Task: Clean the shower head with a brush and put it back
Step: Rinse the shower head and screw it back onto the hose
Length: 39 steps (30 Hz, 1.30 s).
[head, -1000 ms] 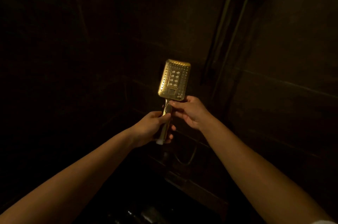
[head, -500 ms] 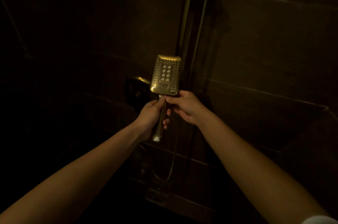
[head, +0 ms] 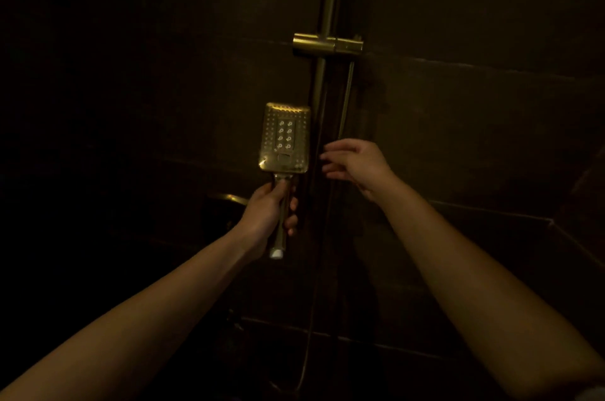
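A gold rectangular shower head (head: 285,138) stands upright in front of the dark wall, its nozzle face toward me. My left hand (head: 266,214) grips its handle, whose white end sticks out below the fist. My right hand (head: 353,165) hovers to the right of the head, fingers loosely spread and holding nothing, close to the hose and rail. The gold holder bracket (head: 327,44) sits on the vertical rail (head: 329,1) above the head. No brush is visible.
Dark tiled walls surround the shower. The hose (head: 343,99) hangs down from near the bracket and loops low at the wall (head: 307,351). A gold valve fitting (head: 229,199) shows dimly behind my left wrist. A wall ledge edge (head: 491,214) runs at right.
My right hand has let go of the shower head's neck and moved right toward the rail. The view tilted up, so the bracket now sits lower in frame.
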Each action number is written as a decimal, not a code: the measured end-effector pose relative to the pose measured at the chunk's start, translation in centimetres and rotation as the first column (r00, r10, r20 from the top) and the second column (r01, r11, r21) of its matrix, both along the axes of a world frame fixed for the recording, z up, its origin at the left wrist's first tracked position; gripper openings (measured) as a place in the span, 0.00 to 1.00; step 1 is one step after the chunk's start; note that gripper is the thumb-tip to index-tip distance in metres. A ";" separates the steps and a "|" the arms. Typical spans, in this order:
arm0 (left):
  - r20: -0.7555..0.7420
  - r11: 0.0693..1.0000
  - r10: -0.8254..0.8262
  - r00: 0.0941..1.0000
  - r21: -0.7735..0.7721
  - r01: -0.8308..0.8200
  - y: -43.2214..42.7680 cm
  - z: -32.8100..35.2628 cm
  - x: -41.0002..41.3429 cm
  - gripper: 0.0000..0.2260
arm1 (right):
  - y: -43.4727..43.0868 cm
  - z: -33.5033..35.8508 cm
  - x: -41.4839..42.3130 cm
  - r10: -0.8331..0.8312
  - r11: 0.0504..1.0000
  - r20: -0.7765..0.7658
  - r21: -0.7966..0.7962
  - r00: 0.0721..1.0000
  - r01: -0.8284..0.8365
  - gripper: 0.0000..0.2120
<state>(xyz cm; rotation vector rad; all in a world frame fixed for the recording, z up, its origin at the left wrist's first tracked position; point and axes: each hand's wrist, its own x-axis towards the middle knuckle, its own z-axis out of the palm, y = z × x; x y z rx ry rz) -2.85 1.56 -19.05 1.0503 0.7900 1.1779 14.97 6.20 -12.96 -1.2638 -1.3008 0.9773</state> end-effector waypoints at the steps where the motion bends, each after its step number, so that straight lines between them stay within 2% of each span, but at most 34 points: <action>1: 0.012 1.000 0.009 1.000 0.005 -0.009 0.4 0.3 0.2 0.11 | 0.6 1.0 0.4 -0.076 0.996 0.007 0.055 0.997 0.075 0.05; 3: 0.039 1.000 0.023 0.999 0.011 -0.024 1.2 0.9 0.6 0.12 | 1.8 2.7 1.2 -0.183 0.974 0.042 0.146 0.982 0.175 0.04; 6: 0.071 0.999 0.041 0.997 0.024 -0.043 2.0 1.8 1.2 0.11 | 3.2 4.8 1.7 -0.250 0.944 0.107 0.248 0.962 0.217 0.12; 10: 0.106 0.996 0.071 0.992 0.038 -0.076 2.7 3.1 1.6 0.12 | 5.0 6.6 0.7 -0.223 0.953 0.095 0.232 0.970 0.196 0.21; 13: 0.138 0.997 0.073 0.988 0.028 -0.077 3.1 3.6 1.5 0.13 | 5.4 6.5 0.1 -0.144 0.969 0.024 0.205 0.989 0.136 0.16; 16: 0.129 0.996 0.087 0.988 0.024 -0.091 3.4 3.5 1.0 0.14 | 5.5 6.4 0.3 -0.104 0.960 -0.055 0.255 0.993 0.114 0.10; 23: 0.134 0.996 0.092 0.987 0.004 -0.093 3.4 3.3 0.2 0.14 | 5.8 8.8 0.8 -0.095 0.923 -0.222 0.345 0.970 0.170 0.10; 29: 0.117 0.996 0.092 0.989 0.008 -0.093 3.4 3.0 -0.1 0.13 | 5.0 9.9 2.1 -0.077 0.925 -0.341 0.327 0.937 0.195 0.11; 32: 0.110 0.995 0.101 0.989 0.006 -0.102 3.3 2.4 -0.3 0.13 | 3.7 8.9 2.7 -0.059 0.949 -0.364 0.269 0.929 0.166 0.12; 39: 0.062 0.990 0.138 0.988 -0.051 -0.135 2.0 -1.7 -1.0 0.12 | 0.5 0.0 1.9 0.013 1.000 -0.202 -0.008 0.979 -0.015 0.18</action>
